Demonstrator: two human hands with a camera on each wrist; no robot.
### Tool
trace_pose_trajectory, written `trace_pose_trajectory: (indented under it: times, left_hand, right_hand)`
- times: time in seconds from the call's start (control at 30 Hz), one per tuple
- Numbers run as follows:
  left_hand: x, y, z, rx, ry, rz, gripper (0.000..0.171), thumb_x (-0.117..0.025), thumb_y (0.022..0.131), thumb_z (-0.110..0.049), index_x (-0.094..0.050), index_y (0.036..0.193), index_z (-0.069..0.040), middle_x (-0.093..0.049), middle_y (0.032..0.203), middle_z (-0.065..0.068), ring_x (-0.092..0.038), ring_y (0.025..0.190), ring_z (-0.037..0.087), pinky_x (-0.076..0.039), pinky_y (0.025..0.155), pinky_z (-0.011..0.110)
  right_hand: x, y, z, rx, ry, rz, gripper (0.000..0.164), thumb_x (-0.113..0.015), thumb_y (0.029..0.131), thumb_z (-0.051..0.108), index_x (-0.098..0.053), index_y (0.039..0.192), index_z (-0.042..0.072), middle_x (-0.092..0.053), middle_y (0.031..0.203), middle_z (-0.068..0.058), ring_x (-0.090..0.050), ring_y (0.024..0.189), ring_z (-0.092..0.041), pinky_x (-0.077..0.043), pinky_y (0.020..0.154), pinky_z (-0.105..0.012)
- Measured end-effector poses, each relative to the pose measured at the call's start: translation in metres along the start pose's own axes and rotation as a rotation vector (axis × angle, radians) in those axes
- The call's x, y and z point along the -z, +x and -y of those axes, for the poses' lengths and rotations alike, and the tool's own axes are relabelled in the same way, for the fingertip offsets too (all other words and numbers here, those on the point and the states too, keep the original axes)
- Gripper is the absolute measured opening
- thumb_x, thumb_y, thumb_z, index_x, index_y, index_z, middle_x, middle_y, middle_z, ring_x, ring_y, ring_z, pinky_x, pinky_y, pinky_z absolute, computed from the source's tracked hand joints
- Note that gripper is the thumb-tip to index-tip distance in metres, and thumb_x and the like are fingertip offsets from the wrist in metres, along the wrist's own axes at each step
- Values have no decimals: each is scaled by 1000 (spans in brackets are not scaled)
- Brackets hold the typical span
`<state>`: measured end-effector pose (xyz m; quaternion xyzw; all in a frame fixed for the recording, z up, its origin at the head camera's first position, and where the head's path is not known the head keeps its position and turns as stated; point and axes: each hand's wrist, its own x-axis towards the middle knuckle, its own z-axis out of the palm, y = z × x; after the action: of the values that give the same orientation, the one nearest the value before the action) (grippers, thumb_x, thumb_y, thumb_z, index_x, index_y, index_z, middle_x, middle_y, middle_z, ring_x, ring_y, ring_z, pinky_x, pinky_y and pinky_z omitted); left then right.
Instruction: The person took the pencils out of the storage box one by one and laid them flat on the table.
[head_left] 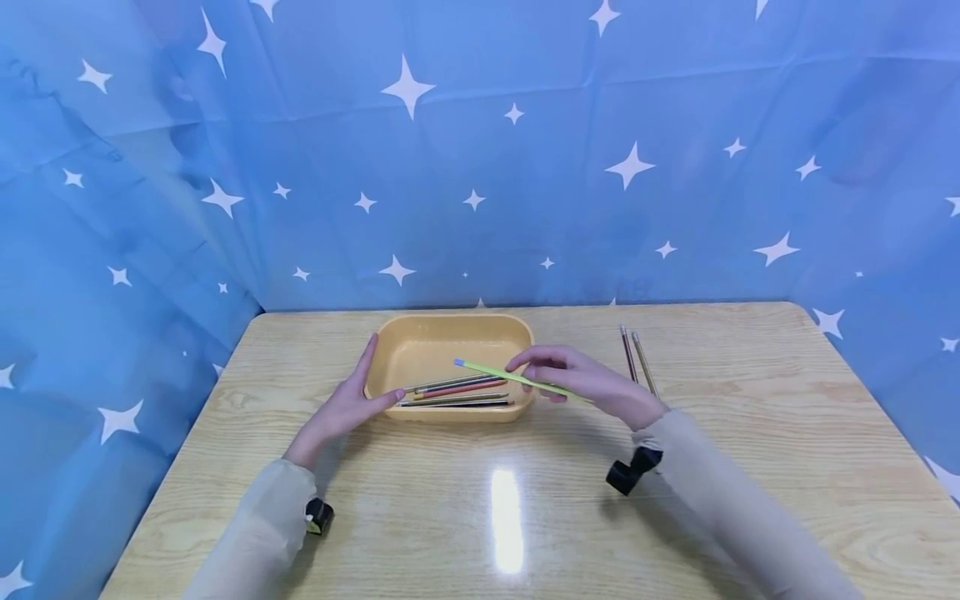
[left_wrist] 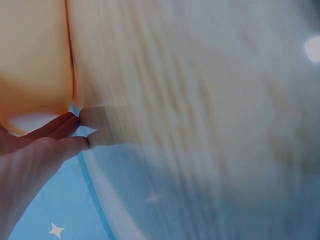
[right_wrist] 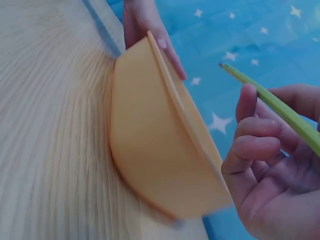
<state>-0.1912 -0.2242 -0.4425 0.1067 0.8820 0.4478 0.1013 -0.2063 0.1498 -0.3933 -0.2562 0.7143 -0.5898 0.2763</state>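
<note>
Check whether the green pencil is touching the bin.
Apart: the right wrist view shows the starry blue backdrop between the green pencil and the bin.

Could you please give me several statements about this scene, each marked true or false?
1. The right hand holds a green pencil. True.
2. The left hand holds a pencil too. False: it touches the container.
3. Several pencils lie inside the container. True.
4. Two more pencils lie on the table, to the right of the container. True.
5. The container is blue. False: it is a pale orange-yellow.
6. The curtain behind the table is plain. False: it has white stars.
</note>
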Motion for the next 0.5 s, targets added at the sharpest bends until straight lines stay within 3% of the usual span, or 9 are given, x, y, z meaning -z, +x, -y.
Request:
trace_pose_trajectory:
  times: [0.2,0.37,0.5]
  left_hand:
    - [-2,1,1,0,-11,-4,104,-69,88,-40,9,155,-23,-1,160,14,-16,140,46,-18,108,62]
    - [-2,0,2,4,-11,-6,104,-69,88,-42,8,156,-22,-1,160,14,-15,140,45,-18,108,62]
    - [-2,0,1,8,-4,-9,104,-68,88,-41,9,156,-23,-1,160,15,-15,140,46,-18,108,63]
  right_hand:
    - [25,-34,-11,-39,14,-76,32,-51,102,18,-56,129,2,-56,97,-25,-45,65,-15,-38,54,-26]
    - [43,-62,-20,-111,-35,-133,38,-52,102,21,-50,133,0,-60,107,-21,-44,67,-16,-39,56,-28]
    - [55,-82,-24,-114,-46,-136,42,-50,102,19,-44,137,-4,-58,111,-26,-41,63,-22,-41,54,-31]
